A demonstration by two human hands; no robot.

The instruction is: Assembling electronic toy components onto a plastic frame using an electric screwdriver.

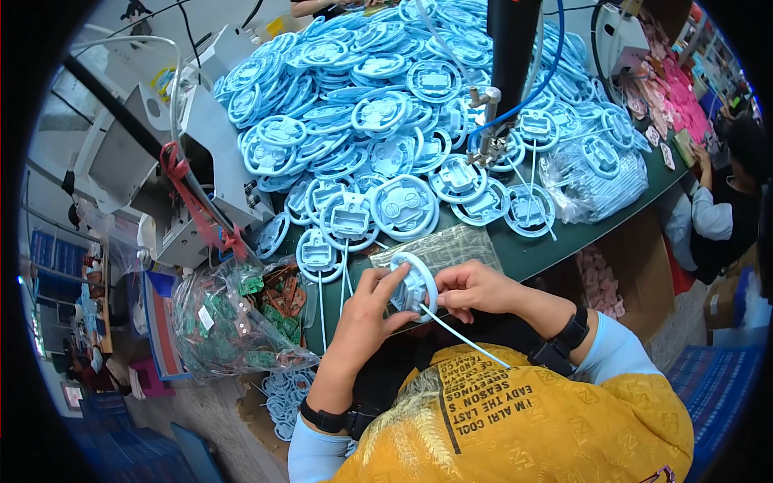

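Observation:
Between thumb and fingers, my left hand (pixel 364 320) grips a light-blue round plastic part (pixel 414 288), tilted nearly on edge. A thin pale-blue stick (pixel 467 336) runs from its lower side toward my yellow top. My right hand (pixel 477 288) is closed at the part's right rim, fingers curled inward; what sits between its fingertips is hidden. Under the held part lies a flat clear-wrapped pad (pixel 451 245). Just beyond are similar parts, among them a round one with a raised figure (pixel 404 208) and a part with a stick attached (pixel 317 253).
A large heap of light-blue parts (pixel 338 105) covers the green table (pixel 576 241). A dark post with metal fittings (pixel 487 133) stands over it. Left are a grey machine (pixel 213 161) and a bag of circuit boards (pixel 233 318); right, a bag of sticks (pixel 596 181) and another person (pixel 717 213).

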